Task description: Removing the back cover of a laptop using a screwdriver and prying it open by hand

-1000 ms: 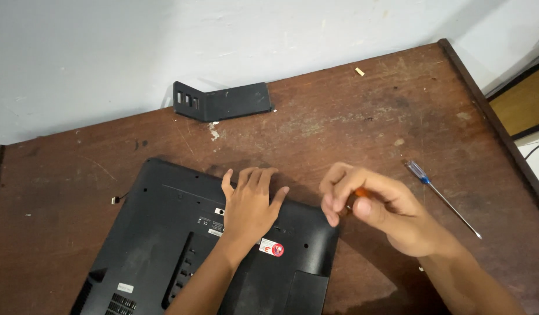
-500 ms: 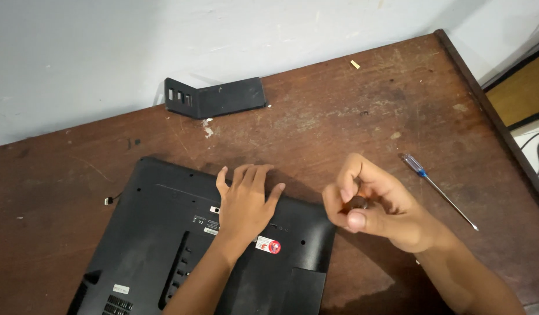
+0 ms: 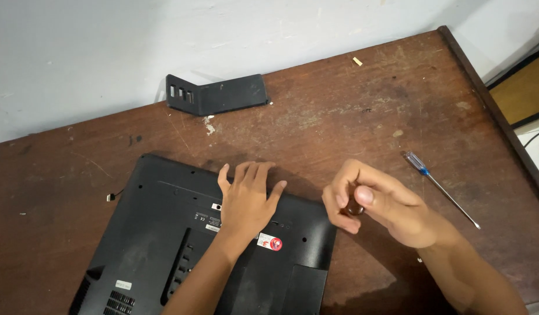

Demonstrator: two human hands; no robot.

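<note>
Since a second ago, the right hand (image 3: 380, 201) has lifted away from the laptop's edge and now curls in the air just beside the casing's right corner, thumb and fingers pinched together on a small dark object that I cannot identify; earlier an orange-tipped piece showed in that grip, now only a dark nub shows. Meanwhile the left hand (image 3: 249, 198) has stayed flat, fingers spread, palm pressing down on the upturned black laptop (image 3: 164, 245), near its far edge. It grips nothing, only rests and steadies.

That laptop lies bottom-up under the left hand and reaches toward the person's left, dusty, with vent slots and a small round red sticker (image 3: 275, 243) just behind the left wrist. It looks stiff and moderately heavy, its plastic shell smooth enough to slide on the wood, so a flat palm on top or a hold at both side edges would suit it best; thin vent ribs and corners look the most breakable. The pinched piece seems tiny, light and easy to drop, best kept between fingertips.

To the right of the right hand, well apart, lies a slim screwdriver (image 3: 441, 189) with a blue-and-clear handle. Beyond the left hand's fingertips, near the wall, lies a black bent panel (image 3: 220, 94) on the worn brown table (image 3: 351, 111).
</note>
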